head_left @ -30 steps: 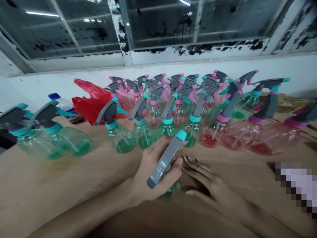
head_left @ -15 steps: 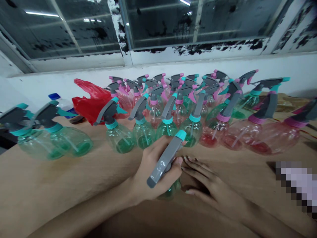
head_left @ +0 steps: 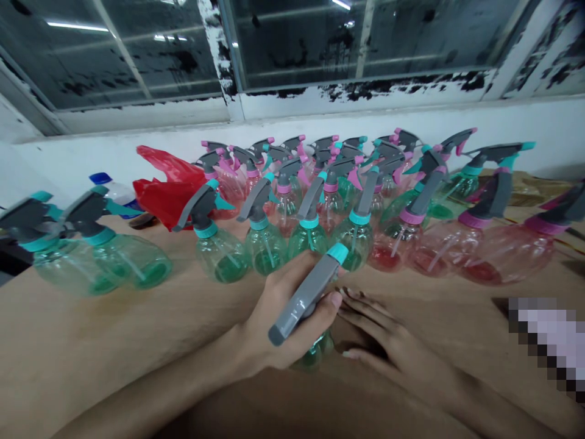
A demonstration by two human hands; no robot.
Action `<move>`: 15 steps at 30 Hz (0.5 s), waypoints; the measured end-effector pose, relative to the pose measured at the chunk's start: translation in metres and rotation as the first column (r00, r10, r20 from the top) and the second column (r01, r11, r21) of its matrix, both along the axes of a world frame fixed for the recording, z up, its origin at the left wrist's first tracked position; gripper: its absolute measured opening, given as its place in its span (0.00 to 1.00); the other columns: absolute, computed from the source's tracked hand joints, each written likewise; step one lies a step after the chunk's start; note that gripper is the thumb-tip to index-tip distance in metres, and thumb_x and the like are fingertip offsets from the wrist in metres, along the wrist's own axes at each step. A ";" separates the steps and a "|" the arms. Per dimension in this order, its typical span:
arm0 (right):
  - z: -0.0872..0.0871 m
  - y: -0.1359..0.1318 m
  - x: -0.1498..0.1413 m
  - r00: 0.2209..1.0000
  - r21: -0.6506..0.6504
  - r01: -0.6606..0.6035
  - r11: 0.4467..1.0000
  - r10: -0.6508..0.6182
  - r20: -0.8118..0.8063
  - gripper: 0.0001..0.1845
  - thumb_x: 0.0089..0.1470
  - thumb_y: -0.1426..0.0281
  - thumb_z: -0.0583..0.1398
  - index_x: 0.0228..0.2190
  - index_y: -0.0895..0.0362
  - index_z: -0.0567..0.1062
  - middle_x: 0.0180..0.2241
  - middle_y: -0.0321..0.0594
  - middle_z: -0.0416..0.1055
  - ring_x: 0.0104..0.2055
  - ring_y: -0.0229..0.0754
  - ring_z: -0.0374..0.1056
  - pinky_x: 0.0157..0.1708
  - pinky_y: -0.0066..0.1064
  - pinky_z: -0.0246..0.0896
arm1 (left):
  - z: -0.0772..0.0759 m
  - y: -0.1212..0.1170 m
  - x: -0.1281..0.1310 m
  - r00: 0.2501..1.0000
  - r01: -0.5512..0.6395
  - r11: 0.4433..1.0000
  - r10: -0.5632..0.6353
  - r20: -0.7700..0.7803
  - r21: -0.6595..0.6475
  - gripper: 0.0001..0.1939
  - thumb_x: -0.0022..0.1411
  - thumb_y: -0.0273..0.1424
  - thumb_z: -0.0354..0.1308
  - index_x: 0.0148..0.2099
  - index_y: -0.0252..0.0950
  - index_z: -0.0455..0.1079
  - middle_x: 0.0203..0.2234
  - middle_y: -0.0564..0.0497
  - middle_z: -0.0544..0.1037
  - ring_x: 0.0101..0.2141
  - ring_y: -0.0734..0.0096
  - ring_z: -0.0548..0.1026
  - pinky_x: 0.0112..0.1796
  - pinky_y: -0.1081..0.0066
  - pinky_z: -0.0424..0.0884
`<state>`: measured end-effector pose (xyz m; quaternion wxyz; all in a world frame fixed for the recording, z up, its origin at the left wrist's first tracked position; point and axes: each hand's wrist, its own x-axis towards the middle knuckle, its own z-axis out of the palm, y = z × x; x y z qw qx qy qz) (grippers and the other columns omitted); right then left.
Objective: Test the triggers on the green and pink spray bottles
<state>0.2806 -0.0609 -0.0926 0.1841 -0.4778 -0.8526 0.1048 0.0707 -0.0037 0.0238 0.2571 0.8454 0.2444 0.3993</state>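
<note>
My left hand (head_left: 278, 311) is closed around the grey trigger head of a green spray bottle (head_left: 315, 350) that stands on the wooden table (head_left: 114, 329). The sprayer head (head_left: 306, 292) has a teal nozzle tip pointing up and away from me. My right hand (head_left: 388, 344) lies beside the bottle on its right, fingers stretched out and touching the bottle's body. The lower part of the bottle is largely hidden behind both hands.
Several green and pink spray bottles (head_left: 311, 201) stand in rows behind my hands, up to the white wall. Two green bottles (head_left: 105, 256) stand apart at the left. A red plastic bag (head_left: 167, 186) and a blue-capped bottle (head_left: 112, 189) lie at the back left.
The sprayer head has turned a little in my left hand, its nozzle tip shifting slightly right. Everything else stays as it was.
</note>
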 end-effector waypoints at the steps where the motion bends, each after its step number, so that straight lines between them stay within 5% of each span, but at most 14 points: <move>1: 0.000 0.000 0.000 1.000 0.005 0.005 1.000 -0.005 -0.005 0.30 0.56 0.58 0.53 0.58 0.50 0.55 0.62 0.38 0.51 0.63 0.46 0.45 0.58 0.46 0.50 | 0.000 0.000 0.000 1.000 -0.003 1.000 0.003 -0.001 0.000 0.09 0.56 0.28 0.53 0.41 0.35 0.67 0.29 0.49 0.71 0.29 0.67 0.73 0.32 0.67 0.72; 15: 0.005 -0.002 -0.002 1.000 0.000 0.015 1.000 -0.015 -0.018 0.30 0.57 0.59 0.53 0.59 0.49 0.54 0.62 0.37 0.50 0.63 0.46 0.45 0.58 0.46 0.48 | 0.005 -0.002 0.000 0.995 -0.062 0.998 0.059 -0.083 -0.032 0.03 0.58 0.28 0.51 0.35 0.37 0.64 0.28 0.52 0.71 0.26 0.72 0.71 0.26 0.71 0.69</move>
